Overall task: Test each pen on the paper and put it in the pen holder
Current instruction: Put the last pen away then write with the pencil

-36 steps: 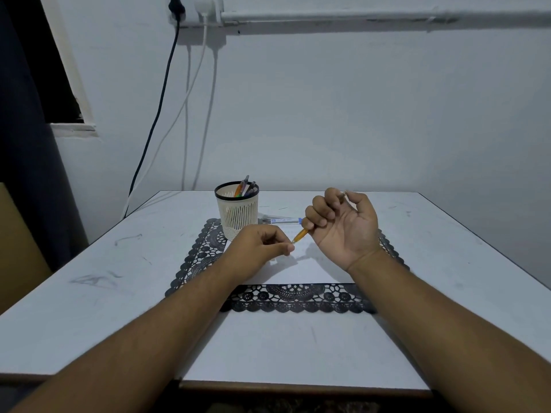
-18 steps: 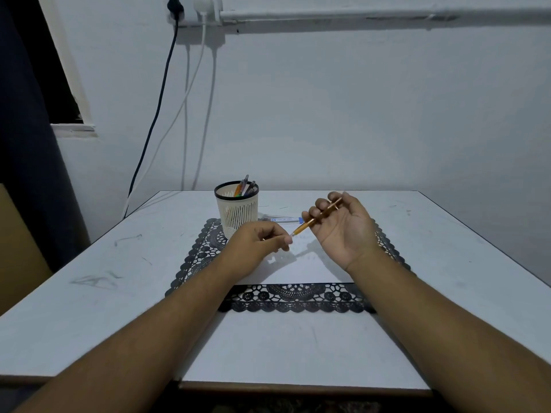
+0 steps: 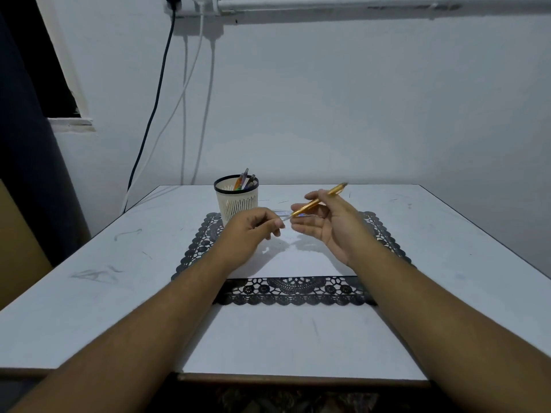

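My right hand is palm-up over the white paper and pinches an orange pen between thumb and forefinger. The pen's tip points left and down toward my left hand. My left hand hovers just left of the tip with its fingers curled and thumb against forefinger; whether it pinches anything is not visible. A cream slotted pen holder with a black rim stands behind my left hand and holds several pens. A clear pen with blue print lies on the table behind my hands.
The paper lies on a black lace mat in the middle of a white table. The table backs onto a wall with hanging cables. A dark curtain hangs at the left.
My right hand has opened from a fist around the pen to a finger pinch and raised the pen's far end. The pen tip has come away from my left hand's fingertips.
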`<state>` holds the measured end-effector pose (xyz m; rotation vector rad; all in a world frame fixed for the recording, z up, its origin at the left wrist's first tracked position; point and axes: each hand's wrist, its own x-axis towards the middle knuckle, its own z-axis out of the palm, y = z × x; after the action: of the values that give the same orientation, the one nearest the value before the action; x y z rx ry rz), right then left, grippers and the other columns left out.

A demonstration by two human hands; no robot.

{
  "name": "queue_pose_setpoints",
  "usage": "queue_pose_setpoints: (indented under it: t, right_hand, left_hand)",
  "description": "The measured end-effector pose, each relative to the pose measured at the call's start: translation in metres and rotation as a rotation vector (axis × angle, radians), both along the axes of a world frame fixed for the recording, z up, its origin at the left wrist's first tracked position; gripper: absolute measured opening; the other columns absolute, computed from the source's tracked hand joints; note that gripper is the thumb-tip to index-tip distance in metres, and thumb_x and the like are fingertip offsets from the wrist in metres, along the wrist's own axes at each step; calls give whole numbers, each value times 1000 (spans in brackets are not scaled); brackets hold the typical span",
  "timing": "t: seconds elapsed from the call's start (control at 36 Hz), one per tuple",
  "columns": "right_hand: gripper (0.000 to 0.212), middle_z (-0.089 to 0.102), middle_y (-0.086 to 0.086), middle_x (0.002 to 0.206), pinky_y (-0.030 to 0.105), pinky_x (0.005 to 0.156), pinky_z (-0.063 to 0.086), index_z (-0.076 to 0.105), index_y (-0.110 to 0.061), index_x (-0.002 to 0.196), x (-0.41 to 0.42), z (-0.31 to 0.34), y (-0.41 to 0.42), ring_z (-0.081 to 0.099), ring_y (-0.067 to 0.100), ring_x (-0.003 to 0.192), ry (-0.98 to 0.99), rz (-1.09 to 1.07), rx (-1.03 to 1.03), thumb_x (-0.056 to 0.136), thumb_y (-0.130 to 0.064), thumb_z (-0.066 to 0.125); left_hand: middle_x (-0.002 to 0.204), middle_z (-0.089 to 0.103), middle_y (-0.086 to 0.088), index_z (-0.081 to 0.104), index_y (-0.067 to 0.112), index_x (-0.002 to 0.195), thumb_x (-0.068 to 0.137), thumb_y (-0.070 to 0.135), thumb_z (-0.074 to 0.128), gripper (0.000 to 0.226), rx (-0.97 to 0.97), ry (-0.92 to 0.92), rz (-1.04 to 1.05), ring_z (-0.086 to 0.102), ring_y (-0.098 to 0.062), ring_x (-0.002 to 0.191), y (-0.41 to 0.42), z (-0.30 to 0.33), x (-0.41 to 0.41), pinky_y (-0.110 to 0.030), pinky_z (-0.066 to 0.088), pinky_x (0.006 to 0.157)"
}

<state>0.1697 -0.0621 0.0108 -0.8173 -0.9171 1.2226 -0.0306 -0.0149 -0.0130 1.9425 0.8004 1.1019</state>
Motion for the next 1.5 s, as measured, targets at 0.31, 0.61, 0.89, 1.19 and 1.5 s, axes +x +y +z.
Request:
queue_pose_setpoints:
  t: [0.31,0.61,0.89,1.19,1.5]
  right_hand:
    - [13,60,8,77,29,57,57,66,-9,97,45,-13,14,57,15,58,24,-199,-79,103,-2,56]
    - [22,67,18,79,41,89,62,66,-1,80,15,-30,11,70,28,74,-331,47,-90,89,18,59]
    - [16,61,23,73,38,62,55,60,1,82,-1,-38,4,61,33,67,-649,91,-14,86,15,62]
    - [21,59,21,69,32,55,46,58,-4,74,-4,-42,4,54,30,65,-683,126,-27,83,15,61]
    - [20,61,18,67,31,54,46,54,-4,75,-3,-41,4,58,26,61,-714,123,-28,85,13,60]
  left_hand:
    - [74,70,1,68,24,65,102,30,58,38,54,437,357,66,-18,74,37,-11,-45,-28,43,61]
    - [73,62,-2,60,12,73,100,33,55,35,133,717,411,56,-15,72,30,-16,-34,-30,36,57]
    - [71,58,3,52,17,68,100,35,56,37,172,761,427,50,-10,69,27,-16,-33,-29,29,54]
    - [71,59,-1,52,14,69,99,36,57,37,209,782,442,53,-17,71,26,-19,-31,-30,28,53]
    - [72,59,-2,52,15,70,98,36,56,36,202,781,441,54,-18,72,25,-20,-30,-31,29,54]
